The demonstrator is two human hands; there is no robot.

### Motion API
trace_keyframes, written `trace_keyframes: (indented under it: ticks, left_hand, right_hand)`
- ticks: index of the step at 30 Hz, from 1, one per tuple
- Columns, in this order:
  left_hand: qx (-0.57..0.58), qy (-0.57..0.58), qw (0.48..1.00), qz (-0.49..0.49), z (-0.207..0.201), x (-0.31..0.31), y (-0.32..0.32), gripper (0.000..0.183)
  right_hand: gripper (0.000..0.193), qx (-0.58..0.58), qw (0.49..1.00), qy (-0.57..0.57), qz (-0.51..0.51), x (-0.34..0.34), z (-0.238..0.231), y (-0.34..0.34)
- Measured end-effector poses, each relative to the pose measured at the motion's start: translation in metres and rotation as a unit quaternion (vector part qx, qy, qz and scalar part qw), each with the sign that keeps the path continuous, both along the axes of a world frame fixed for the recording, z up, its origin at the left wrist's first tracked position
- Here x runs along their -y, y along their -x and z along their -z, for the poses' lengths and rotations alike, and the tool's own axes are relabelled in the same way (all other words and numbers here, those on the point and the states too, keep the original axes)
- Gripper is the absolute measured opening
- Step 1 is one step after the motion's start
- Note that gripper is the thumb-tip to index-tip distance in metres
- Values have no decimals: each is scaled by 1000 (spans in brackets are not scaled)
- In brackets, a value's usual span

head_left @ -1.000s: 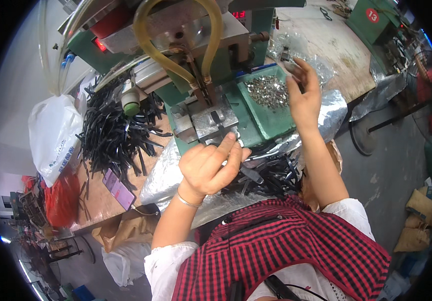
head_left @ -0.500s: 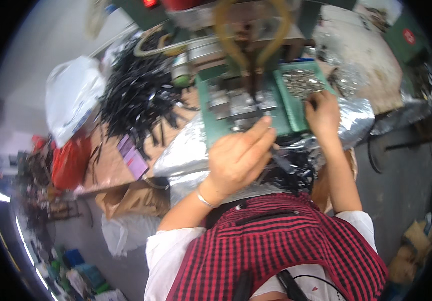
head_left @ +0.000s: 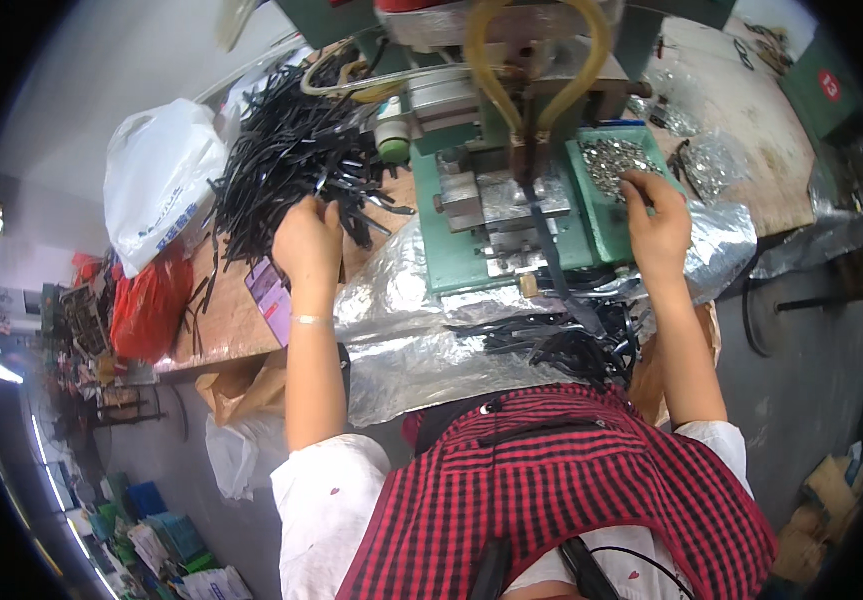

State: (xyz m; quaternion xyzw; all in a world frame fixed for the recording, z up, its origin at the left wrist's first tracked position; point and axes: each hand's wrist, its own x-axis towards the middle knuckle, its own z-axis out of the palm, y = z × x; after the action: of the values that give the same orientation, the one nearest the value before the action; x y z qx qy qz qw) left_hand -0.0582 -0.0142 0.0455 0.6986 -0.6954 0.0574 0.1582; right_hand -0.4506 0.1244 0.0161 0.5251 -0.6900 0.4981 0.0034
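Note:
My left hand is at the near edge of a pile of black strips, its fingers curled and close together; what they grip is hidden. Over the green tray of small shiny metal pieces, my right hand has thumb and forefinger bent into a pinch; anything between the tips is too small to make out. Between the hands stands a press with a metal fixture on a green base. One black strip runs from under the press head toward me. More black strips lie on silver foil near my lap.
Two yellowish hoses loop down the press. To the left are a white plastic bag, a red bag and a purple card. Clear plastic bags lie right of the tray. Silver foil covers the bench's front edge.
My left hand has moved left, from the press fixture to the pile of black strips. My right hand stays at the metal pieces. The view has shifted slightly.

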Motion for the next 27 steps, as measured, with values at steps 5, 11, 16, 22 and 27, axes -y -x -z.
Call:
trace_keyframes:
  ticks: [5,11,16,22,27]
  left_hand:
    - [-95,-65,990,-79,77,38,-11,44]
    - [-178,-53,982,-38,51,12,-1,33]
    - [-139,85,986,14,67,18,-7,15]
    - [-206,197,952,112,74,12,3,14]
    - [-514,155,828,163,52,3,17,13]
  right_hand:
    - [12,-67,994,-24,78,-30,19,19]
    - [13,59,996,20,58,-56,7,17]
    - [15,56,985,83,-141,-4,-56,-41]
    - [18,221,952,123,-172,19,-47,-88]
    - [34,381,895,124,-196,19,-48,-97]
